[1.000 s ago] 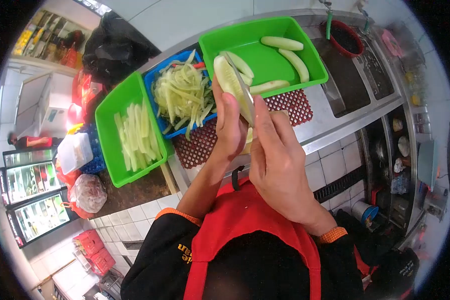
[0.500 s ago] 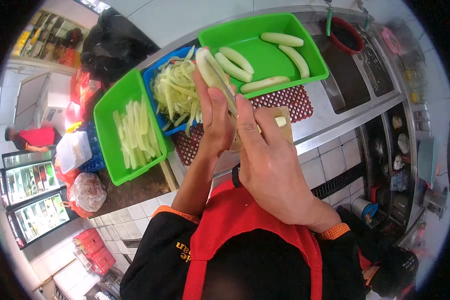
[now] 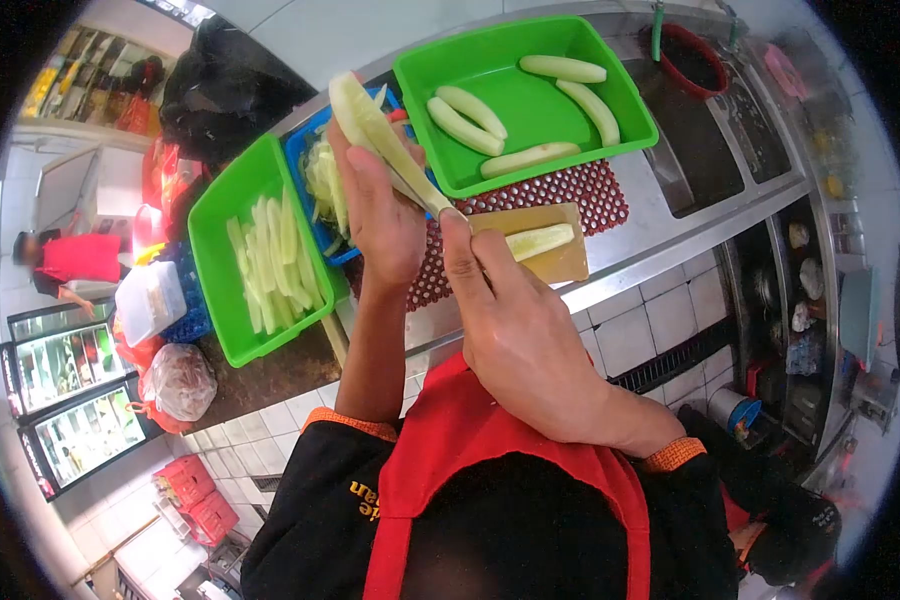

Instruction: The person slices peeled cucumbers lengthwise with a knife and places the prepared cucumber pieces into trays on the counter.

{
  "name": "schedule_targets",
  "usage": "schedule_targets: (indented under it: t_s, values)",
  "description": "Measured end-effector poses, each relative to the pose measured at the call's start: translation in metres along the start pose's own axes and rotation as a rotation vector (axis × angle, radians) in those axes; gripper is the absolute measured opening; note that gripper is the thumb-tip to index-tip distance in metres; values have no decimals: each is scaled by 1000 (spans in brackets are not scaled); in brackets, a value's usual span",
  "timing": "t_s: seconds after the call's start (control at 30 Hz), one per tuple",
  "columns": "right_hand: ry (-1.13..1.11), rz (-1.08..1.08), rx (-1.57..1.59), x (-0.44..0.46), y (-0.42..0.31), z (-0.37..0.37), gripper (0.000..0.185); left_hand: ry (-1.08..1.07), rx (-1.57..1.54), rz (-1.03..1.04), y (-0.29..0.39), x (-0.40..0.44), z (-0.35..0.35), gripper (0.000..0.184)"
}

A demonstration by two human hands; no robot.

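My left hand (image 3: 382, 220) is wrapped round a peeled cucumber (image 3: 370, 120), held up at a slant above the counter. A long strip is parting from its side. In my right hand (image 3: 530, 330) is a knife (image 3: 442, 211), its blade at the cucumber's lower end; fingers hide most of it. Below lies a small chopping board (image 3: 567, 265) with a cut cucumber piece (image 3: 540, 242) on it. Behind my left hand, a blue basket (image 3: 295, 160) holds pale peelings (image 3: 322, 180), partly covered by the hand.
A green tub (image 3: 215, 310) at left holds cut cucumber strips (image 3: 275, 265). Another green tub (image 3: 430, 75) at the back holds several peeled cucumbers (image 3: 562, 68). A red perforated mat (image 3: 600, 200) lies beside the sink (image 3: 680, 150). Other people are at far left and lower right.
The cucumber and my left hand have shifted left and up. The knife has slid down to the cucumber's near end, and the strip stands apart. More of the chopping board shows.
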State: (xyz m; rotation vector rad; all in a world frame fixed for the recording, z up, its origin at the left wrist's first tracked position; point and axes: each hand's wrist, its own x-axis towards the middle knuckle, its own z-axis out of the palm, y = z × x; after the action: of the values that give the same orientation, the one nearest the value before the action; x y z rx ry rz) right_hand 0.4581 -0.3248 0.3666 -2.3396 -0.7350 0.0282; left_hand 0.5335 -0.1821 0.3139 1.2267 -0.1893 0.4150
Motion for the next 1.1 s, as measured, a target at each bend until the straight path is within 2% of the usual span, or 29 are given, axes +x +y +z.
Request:
schedule_targets:
  t_s: [0.07,0.13,0.23,0.37,0.57,0.67,0.73,0.83,1.1]
  values:
    - [4,-1,-11,-1,0,2,70,-27,-20,14,1,3,0,62]
    - [-34,11,-83,-2,1,6,66,85,-76,36,3,7,3,61]
    - [-20,3,-141,-5,4,12,64,88,-95,52,6,12,-3,60]
    - [-7,-12,-188,-7,4,14,66,47,-186,38,8,15,-6,60]
    - [-8,-38,-254,-15,11,26,70,157,-313,-1,17,21,-18,59]
    - [9,-71,-260,-17,17,33,71,180,-393,-30,21,22,-23,55]
    - [99,-108,-193,-18,24,45,70,279,-587,-117,21,22,-27,50]
    - [187,-138,-210,-16,30,54,68,321,-729,-207,18,22,-35,47]
    - [167,-126,-295,-16,32,37,68,250,-756,-232,16,22,-43,47]
